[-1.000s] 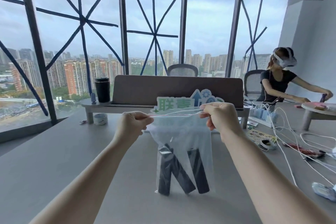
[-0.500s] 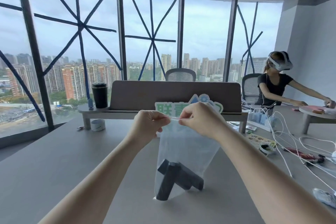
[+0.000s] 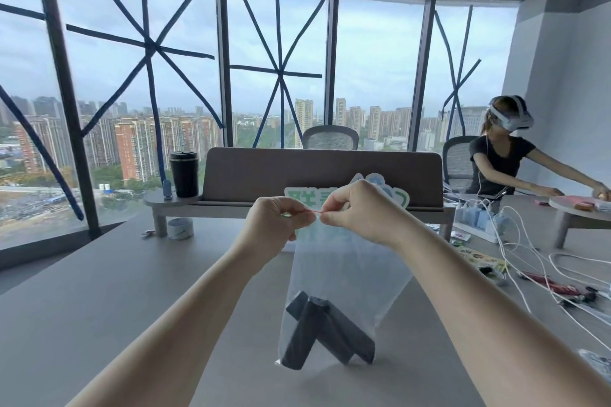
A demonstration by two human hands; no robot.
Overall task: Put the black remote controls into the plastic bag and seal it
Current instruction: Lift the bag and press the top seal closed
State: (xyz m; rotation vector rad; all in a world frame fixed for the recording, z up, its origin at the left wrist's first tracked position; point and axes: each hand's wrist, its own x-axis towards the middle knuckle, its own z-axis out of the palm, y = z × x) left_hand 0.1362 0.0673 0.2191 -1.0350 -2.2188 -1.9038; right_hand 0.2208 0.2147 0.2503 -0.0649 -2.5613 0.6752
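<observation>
Both hands, left hand (image 3: pixel 276 225) and right hand (image 3: pixel 358 211), pinch the limp plastic bag (image 3: pixel 344 277) at its top strip; the remotes (image 3: pixel 325 329) weigh down its bottom

green characters on white sign (image 3: pixel 401 196), mostly hidden, unreadable

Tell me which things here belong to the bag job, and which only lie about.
Belong to the job:
plastic bag
black remote controls
left hand
right hand

Only lying about:
black cup
tape roll
white cables
</observation>
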